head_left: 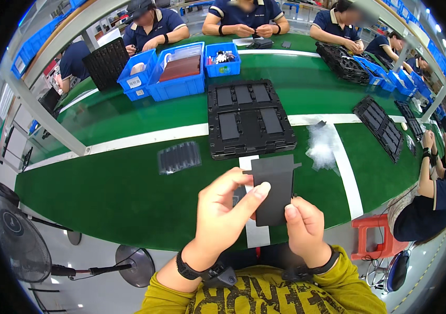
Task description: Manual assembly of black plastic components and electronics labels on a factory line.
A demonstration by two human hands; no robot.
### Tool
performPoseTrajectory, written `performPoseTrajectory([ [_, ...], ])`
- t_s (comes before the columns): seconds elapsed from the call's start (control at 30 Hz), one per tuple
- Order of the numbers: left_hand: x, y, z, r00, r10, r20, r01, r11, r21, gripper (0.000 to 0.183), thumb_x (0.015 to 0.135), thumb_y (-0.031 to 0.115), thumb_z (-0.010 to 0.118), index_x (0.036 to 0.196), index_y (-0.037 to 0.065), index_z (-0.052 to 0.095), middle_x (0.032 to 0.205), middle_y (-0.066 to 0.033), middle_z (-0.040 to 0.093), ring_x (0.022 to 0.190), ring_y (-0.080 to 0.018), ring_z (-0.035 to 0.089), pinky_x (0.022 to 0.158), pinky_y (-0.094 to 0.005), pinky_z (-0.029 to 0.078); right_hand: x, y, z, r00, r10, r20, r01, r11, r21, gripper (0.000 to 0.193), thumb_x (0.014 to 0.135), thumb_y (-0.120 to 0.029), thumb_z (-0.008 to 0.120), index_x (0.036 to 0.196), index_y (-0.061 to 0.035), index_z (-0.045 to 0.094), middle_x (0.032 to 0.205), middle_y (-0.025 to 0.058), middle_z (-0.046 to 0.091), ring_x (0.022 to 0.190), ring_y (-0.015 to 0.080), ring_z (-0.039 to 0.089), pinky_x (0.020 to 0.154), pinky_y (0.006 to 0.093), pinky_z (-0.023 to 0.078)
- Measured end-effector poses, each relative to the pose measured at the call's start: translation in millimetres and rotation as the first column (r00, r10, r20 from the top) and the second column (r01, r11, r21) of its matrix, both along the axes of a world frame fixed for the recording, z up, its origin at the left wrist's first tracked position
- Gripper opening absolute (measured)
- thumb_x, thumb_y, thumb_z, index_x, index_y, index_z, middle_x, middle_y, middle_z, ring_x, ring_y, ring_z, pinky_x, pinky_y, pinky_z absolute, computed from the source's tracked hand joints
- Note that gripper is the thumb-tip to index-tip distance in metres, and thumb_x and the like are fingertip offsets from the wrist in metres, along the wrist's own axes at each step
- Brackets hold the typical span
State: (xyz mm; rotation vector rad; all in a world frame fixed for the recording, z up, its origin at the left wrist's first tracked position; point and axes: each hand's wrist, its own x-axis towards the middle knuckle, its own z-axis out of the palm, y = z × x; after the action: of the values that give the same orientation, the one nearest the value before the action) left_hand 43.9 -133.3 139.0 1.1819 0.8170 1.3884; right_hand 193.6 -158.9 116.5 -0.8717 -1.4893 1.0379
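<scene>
At frame centre my left hand [223, 209] and right hand [304, 225] pinched the dark flat panel [272, 193], raised for inspection

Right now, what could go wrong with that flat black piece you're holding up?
The flat black piece is pinched only by fingertips of the left hand and right hand, above the green table's edge, so it might slip to the floor. Pressing thumbs could perhaps bend it.

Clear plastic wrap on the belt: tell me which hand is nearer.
Right. The right hand sits just below the clear plastic wrap; the left hand is farther left, both gripping the black panel.
</scene>
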Motion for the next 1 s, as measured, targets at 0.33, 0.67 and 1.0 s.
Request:
performPoseTrajectory([
  [0.33,-17.6,-21.7,4.2,0.946,-0.271,0.180,0.284,0.957,-0.051,0.019,0.091,0.012,0.045,0.102,-0.003,0.048,0.094,-0.0124,0.060,0.071,-0.0120,0.059,0.062,-0.0248,0.049,11.3,-6.0,29.9,0.979,-0.129,0.157,0.078,0.953,0.293,0.007,0.076,-0.003,0.057,0.079,0.0027,0.059,0.065,0.0090,0.060,0.055,0.0172,0.058,0.052,0.0252,0.046],
  [0.67,-26.0,-34.7,1.3,0.937,-0.341,0.072,0.346,0.936,-0.067,0.028,0.073,-0.004,0.066,0.096,-0.003,0.051,0.084,-0.0093,0.060,0.064,-0.0113,0.058,0.056,-0.0231,0.048,5.8,-17.4,62.7,0.961,-0.050,0.270,-0.042,0.945,0.323,0.014,0.069,-0.002,0.065,0.080,0.0011,0.058,0.068,0.0082,0.058,0.059,0.0177,0.057,0.051,0.0252,0.045],
  [1.0,-31.0,-30.2,-14.0,0.848,-0.484,0.216,0.499,0.867,-0.015,0.027,0.072,-0.002,0.067,0.092,-0.003,0.049,0.078,-0.0117,0.060,0.060,-0.0136,0.059,0.054,-0.0246,0.048,1.3,-19.0,59.5,0.961,-0.052,0.273,-0.063,0.916,0.396,0.009,0.070,0.003,0.061,0.077,0.0001,0.055,0.066,0.0085,0.056,0.057,0.0217,0.055,0.051,0.0290,0.044],
])
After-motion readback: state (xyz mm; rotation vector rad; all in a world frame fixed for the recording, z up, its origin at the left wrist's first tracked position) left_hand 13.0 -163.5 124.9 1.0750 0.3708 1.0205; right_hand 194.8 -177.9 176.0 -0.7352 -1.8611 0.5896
